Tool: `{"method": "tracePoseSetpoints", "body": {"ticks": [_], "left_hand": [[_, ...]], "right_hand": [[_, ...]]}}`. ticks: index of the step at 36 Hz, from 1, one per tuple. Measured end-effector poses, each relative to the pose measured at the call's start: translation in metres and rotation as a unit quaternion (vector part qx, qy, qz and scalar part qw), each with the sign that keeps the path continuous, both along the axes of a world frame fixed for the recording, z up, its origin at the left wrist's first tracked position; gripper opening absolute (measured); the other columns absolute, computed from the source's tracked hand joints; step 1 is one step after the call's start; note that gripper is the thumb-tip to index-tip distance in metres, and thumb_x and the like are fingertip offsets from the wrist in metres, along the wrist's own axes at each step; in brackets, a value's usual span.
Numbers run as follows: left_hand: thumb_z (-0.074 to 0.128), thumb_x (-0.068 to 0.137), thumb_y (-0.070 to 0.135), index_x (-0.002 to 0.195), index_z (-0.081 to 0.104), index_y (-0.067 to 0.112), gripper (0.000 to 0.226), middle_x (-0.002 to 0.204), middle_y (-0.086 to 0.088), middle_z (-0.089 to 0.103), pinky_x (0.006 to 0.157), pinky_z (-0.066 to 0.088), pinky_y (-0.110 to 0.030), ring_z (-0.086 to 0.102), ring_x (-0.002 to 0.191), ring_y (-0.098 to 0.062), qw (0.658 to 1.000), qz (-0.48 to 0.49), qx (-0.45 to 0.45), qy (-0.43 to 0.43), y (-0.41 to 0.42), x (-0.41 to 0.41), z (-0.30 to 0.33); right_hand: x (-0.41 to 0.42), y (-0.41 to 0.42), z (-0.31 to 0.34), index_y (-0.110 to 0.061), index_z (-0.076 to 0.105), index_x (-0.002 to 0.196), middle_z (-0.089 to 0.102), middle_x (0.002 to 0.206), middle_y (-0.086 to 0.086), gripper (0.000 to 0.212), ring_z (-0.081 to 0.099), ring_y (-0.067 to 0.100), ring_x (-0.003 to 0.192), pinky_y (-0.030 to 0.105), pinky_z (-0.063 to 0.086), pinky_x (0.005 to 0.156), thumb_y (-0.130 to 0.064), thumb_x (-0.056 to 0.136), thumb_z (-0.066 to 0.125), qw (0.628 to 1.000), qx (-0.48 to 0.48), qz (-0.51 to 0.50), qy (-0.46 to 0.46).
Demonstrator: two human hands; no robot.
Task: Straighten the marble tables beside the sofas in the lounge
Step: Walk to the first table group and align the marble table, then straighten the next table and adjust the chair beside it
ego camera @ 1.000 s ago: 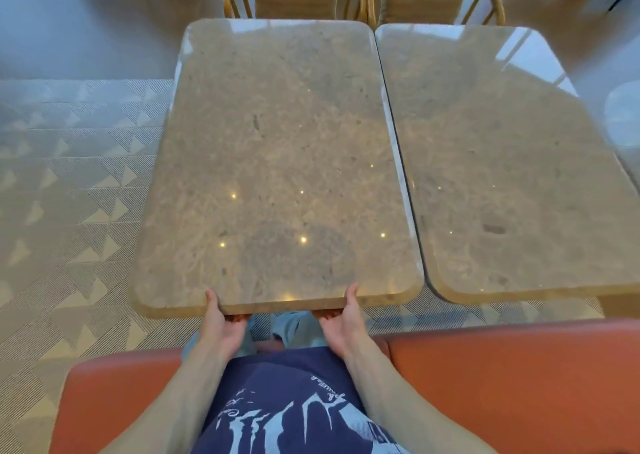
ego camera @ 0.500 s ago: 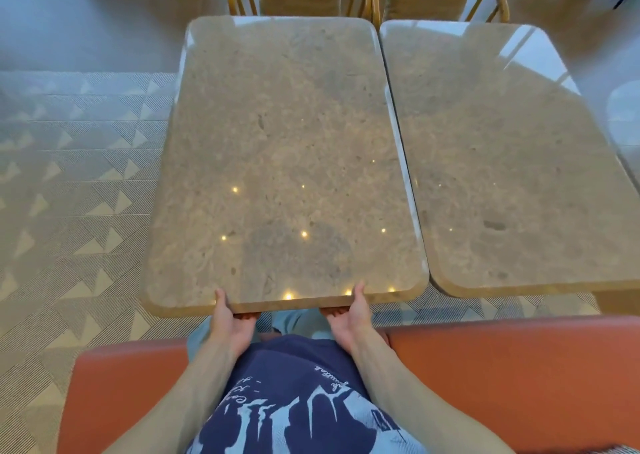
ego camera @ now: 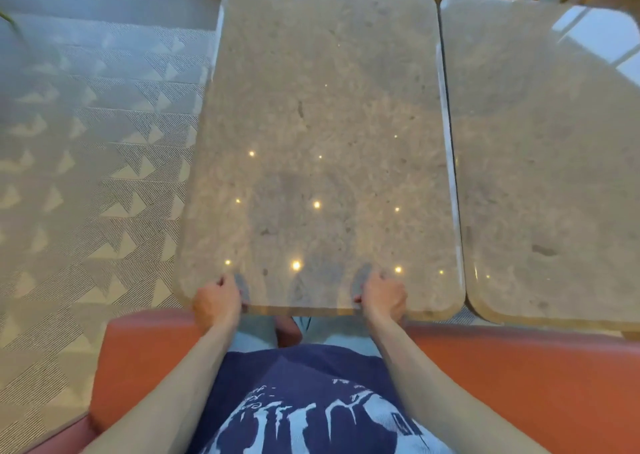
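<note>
Orange sofa (ego camera: pixel 519 377) behind, 2nd table (ego camera: pixel 554 163) rt.

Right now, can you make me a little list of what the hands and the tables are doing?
left hand: grips the near edge of the left marble table
right hand: grips the same edge, further right
right marble table: beside the left one, a narrow gap between them, no hand on it
sofa: orange, near side of both tables
floor: patterned carpet on the left
tabletops: shiny, ceiling lights reflected
</note>
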State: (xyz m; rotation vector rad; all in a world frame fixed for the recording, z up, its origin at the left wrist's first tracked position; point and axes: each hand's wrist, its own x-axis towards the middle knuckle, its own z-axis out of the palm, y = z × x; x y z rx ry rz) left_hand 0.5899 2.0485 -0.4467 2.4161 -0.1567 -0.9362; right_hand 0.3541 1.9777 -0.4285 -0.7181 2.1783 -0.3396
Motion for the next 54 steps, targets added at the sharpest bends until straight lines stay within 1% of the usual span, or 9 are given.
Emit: {"method": "tracePoseSetpoints", "body": {"ticks": [4, 10, 22, 31, 34, 37, 41, 45, 54], "left_hand": [[0.047, 0.094, 0.007, 0.066, 0.062, 0.003, 0.032, 0.045, -0.008, 0.06, 0.037, 0.048, -0.023, 0.056, 0.032, -0.013, 0.985, 0.051, -0.131, 0.102, -0.056, 0.007, 0.021], [0.051, 0.094, 0.008, 0.081, 0.064, 0.002, 0.019, 0.065, -0.011, 0.061, 0.04, 0.051, -0.026, 0.061, 0.044, -0.018, 0.946, 0.045, -0.244, 0.21, -0.106, 0.039, 0.062], [0.05, 0.097, 0.014, 0.086, 0.064, 0.0, 0.023, 0.069, -0.014, 0.064, 0.045, 0.054, -0.03, 0.064, 0.052, -0.023, 0.898, 0.135, -0.332, 0.254, -0.123, 0.186, 0.083], [0.042, 0.102, 0.022, 0.095, 0.067, 0.003, 0.032, 0.088, -0.018, 0.068, 0.063, 0.057, -0.04, 0.068, 0.077, -0.029, 0.88, 0.007, -0.393, 0.267, -0.208, 0.35, 0.054], [0.038, 0.104, 0.022, 0.101, 0.066, 0.003, 0.033, 0.098, -0.017, 0.069, 0.078, 0.055, -0.046, 0.067, 0.091, -0.032, 0.868, -0.051, -0.42, 0.261, -0.242, 0.417, 0.065], [0.041, 0.101, 0.023, 0.102, 0.067, 0.005, 0.032, 0.101, -0.016, 0.069, 0.084, 0.052, -0.048, 0.067, 0.094, -0.03, 0.858, -0.078, -0.453, 0.231, -0.264, 0.501, 0.095], [0.048, 0.089, 0.028, 0.095, 0.068, 0.009, 0.028, 0.095, -0.013, 0.07, 0.077, 0.054, -0.039, 0.067, 0.089, -0.027, 0.852, -0.065, -0.495, 0.157, -0.271, 0.628, 0.154], [0.047, 0.089, 0.029, 0.094, 0.068, 0.01, 0.028, 0.093, -0.011, 0.071, 0.073, 0.055, -0.035, 0.068, 0.087, -0.026, 0.858, -0.039, -0.508, 0.065, -0.251, 0.734, 0.213], [0.047, 0.091, 0.029, 0.1, 0.065, -0.002, 0.037, 0.095, -0.019, 0.067, 0.074, 0.053, -0.036, 0.065, 0.087, -0.029, 0.828, 0.064, -0.554, -0.065, -0.235, 0.878, 0.303]], "right_hand": [[0.058, -0.041, 0.016, -0.009, 0.066, 0.064, 0.064, 0.049, 0.004, 0.038, 0.061, 0.016, 0.044, 0.028, 0.051, 0.044, -0.018, 0.096, 0.048, 0.98, -0.077, -0.014, -0.183], [0.127, -0.093, 0.045, -0.002, 0.064, 0.076, 0.062, 0.053, 0.005, 0.031, 0.059, 0.014, 0.04, 0.022, 0.044, 0.036, -0.013, 0.1, 0.048, 0.925, -0.125, 0.034, -0.357], [0.23, -0.135, 0.065, 0.001, 0.067, 0.079, 0.066, 0.063, 0.014, 0.03, 0.06, 0.023, 0.048, 0.027, 0.045, 0.04, -0.012, 0.099, 0.049, 0.915, -0.142, 0.067, -0.372], [0.378, -0.177, 0.061, -0.011, 0.072, 0.074, 0.07, 0.068, 0.013, 0.029, 0.063, 0.023, 0.053, 0.027, 0.048, 0.043, -0.021, 0.096, 0.056, 0.906, -0.221, 0.1, -0.347], [0.452, -0.194, 0.069, -0.011, 0.072, 0.076, 0.069, 0.068, 0.012, 0.026, 0.063, 0.02, 0.054, 0.025, 0.048, 0.043, -0.031, 0.086, 0.058, 0.897, -0.257, 0.098, -0.345], [0.548, -0.217, 0.085, -0.007, 0.068, 0.082, 0.07, 0.07, 0.009, 0.026, 0.063, 0.019, 0.057, 0.028, 0.05, 0.049, -0.028, 0.091, 0.055, 0.877, -0.291, 0.136, -0.357], [0.691, -0.245, 0.129, -0.009, 0.067, 0.087, 0.07, 0.08, 0.011, 0.022, 0.066, 0.023, 0.073, 0.031, 0.052, 0.064, -0.021, 0.097, 0.052, 0.839, -0.294, 0.229, -0.396], [0.804, -0.263, 0.192, -0.004, 0.068, 0.092, 0.072, 0.08, 0.01, 0.02, 0.067, 0.021, 0.073, 0.033, 0.052, 0.069, -0.019, 0.093, 0.054, 0.792, -0.311, 0.29, -0.438], [0.952, -0.309, 0.284, -0.012, 0.07, 0.086, 0.075, 0.079, 0.004, 0.022, 0.069, 0.02, 0.075, 0.033, 0.054, 0.07, -0.026, 0.089, 0.053, 0.705, -0.355, 0.362, -0.496]]}}
